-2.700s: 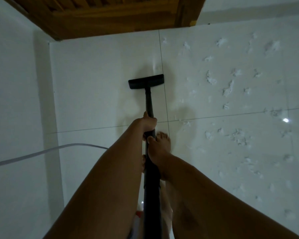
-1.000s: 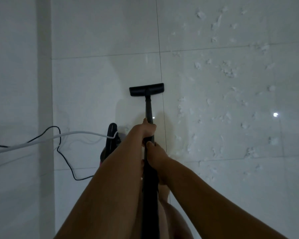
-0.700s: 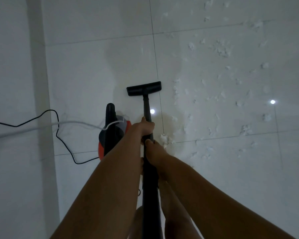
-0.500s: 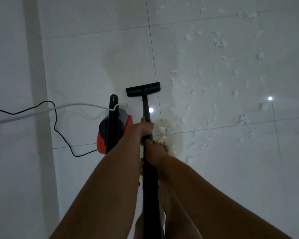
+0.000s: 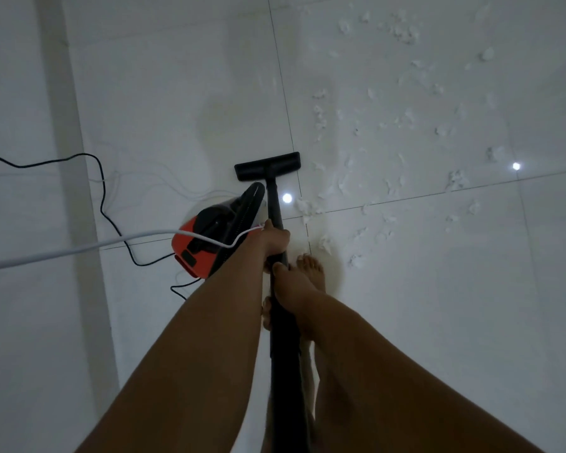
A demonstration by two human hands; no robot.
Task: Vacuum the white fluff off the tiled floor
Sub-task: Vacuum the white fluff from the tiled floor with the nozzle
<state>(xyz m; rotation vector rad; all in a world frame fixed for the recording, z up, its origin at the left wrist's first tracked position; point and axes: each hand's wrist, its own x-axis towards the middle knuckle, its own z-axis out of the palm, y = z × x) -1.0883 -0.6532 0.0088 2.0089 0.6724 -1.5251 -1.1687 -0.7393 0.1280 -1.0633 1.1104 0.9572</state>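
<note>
Both arms reach forward, fingers curled round the black vacuum wand (image 5: pixel 275 204): left hand (image 5: pixel 275 239) farther along, right hand (image 5: pixel 291 284) just behind. The floor head (image 5: pixel 268 165) sits flat on the glossy tiled floor (image 5: pixel 177 76). White fluff (image 5: pixel 340 186) is scattered to its right and beyond. A red canister vacuum (image 5: pixel 193 243) stands left of the wand, with a black cord (image 5: pixel 102 197) trailing left.
</note>
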